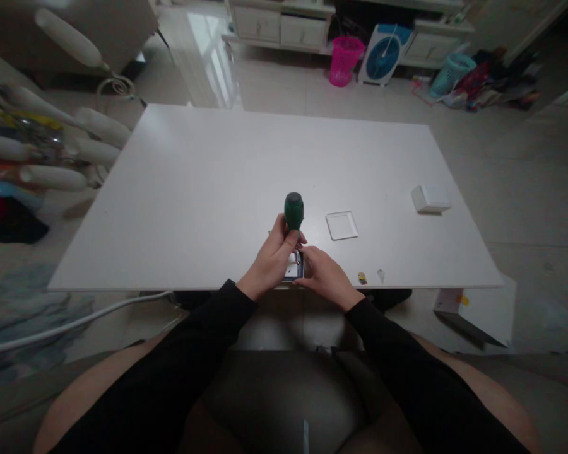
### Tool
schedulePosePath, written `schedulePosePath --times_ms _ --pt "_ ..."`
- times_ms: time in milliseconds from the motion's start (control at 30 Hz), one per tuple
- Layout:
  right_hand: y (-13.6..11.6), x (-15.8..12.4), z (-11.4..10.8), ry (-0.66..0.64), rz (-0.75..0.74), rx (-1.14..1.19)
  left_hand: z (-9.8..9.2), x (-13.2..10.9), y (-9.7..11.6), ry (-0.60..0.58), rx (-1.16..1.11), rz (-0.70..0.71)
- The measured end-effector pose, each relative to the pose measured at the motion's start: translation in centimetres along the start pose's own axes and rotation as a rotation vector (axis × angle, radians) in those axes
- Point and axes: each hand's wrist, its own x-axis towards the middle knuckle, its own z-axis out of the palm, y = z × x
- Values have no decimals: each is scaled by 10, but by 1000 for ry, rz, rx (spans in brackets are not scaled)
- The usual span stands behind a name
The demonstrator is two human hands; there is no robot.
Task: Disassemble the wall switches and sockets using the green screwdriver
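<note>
My left hand point(269, 258) is closed around the lower part of a screwdriver with a thick green handle point(294, 211), which points upward with its dark end on top. Below it, near the table's front edge, lies a small flat rectangular object point(292, 271) with a white face and a dark border; its kind is unclear. The screwdriver's tip is too small to make out where it meets this object. My right hand point(325, 271) grips the right side of the flat object with thumb and fingers. Part of the object is hidden under both hands.
On the white table point(208, 183), a thin square frame point(341, 226) lies to the right of my hands. A small yellow figure point(362, 278) and a small pale item point(381, 275) lie near the front edge. Farther right stands a white box point(430, 198).
</note>
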Motion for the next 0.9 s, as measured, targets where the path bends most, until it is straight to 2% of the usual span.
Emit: schedulePosePath --times_ms 267,900 --pt "0 0 0 -3 -2 -7 2 0 5 3 -38 -25" --pt "0 1 0 -11 6 -23 4 -2 5 -71 3 24"
